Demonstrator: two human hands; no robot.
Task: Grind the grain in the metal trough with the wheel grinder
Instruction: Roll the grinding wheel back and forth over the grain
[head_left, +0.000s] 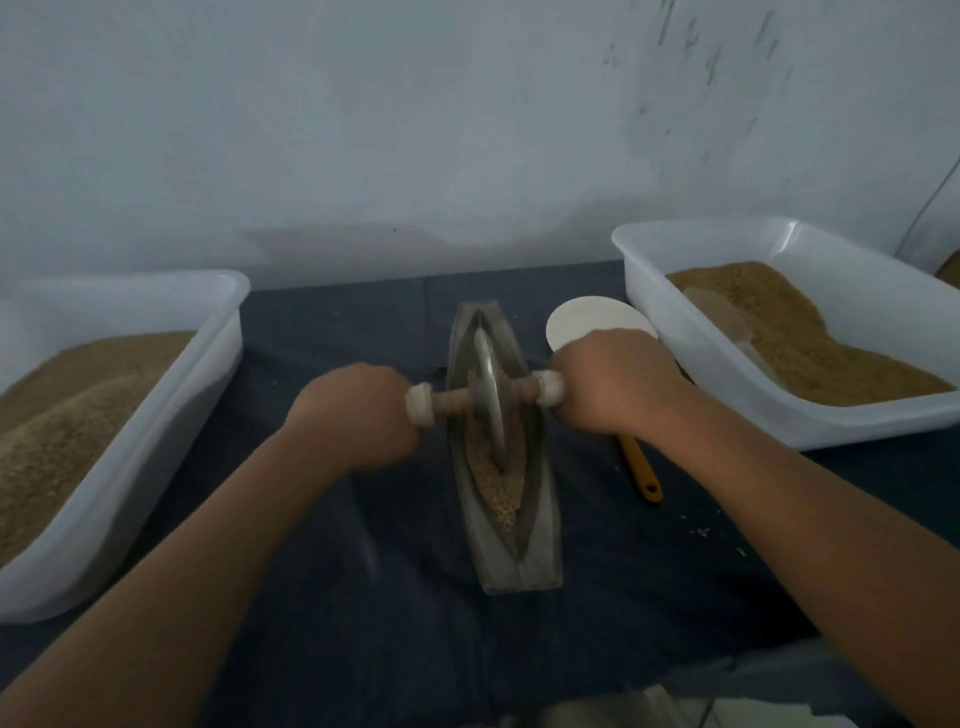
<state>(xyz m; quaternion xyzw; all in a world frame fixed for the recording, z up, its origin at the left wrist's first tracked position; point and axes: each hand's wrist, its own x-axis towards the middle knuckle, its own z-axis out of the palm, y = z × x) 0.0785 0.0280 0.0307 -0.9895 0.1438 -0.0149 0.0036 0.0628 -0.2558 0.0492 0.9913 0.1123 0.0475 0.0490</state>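
Metal trough (540, 551) is sitting at centre of the desk (363, 613), long axis running 12 to 6 o'clock, on a dark blue cover. Grain (498, 493) is lying inside the trough, mostly in the middle and the 6 o'clock half. Wheel grinder (491, 384) is standing upright on its edge in the trough channel, disc down in the grain, slightly toward the 12 o'clock half. Its wooden handle (452, 402) is crossing the trough from 9 to 3 o'clock.

Left hand (358, 415) is gripping the 9 o'clock end of the handle, fingers curled tight round it, pale wrapped end showing just beside the knuckles. Right hand (618, 384) is gripping the 3 o'clock end the same way, fingers wrapped round it. Both forearms are coming in from 6 o'clock.

Left white tub (171, 415) at 9 o'clock is holding a heap of brown grain. Right white tub (737, 405) at 2 o'clock is holding more, with a pale scoop (722, 317) lying in it. White round plate (592, 319) is lying at 1 o'clock of the trough, partly hidden behind the right hand. Orange tool handle (641, 475) is lying at 4 o'clock, its head hidden under the right wrist. A few loose grains (701, 531) are lying on the desk near it. Pale wall (415, 130) at 12 o'clock.
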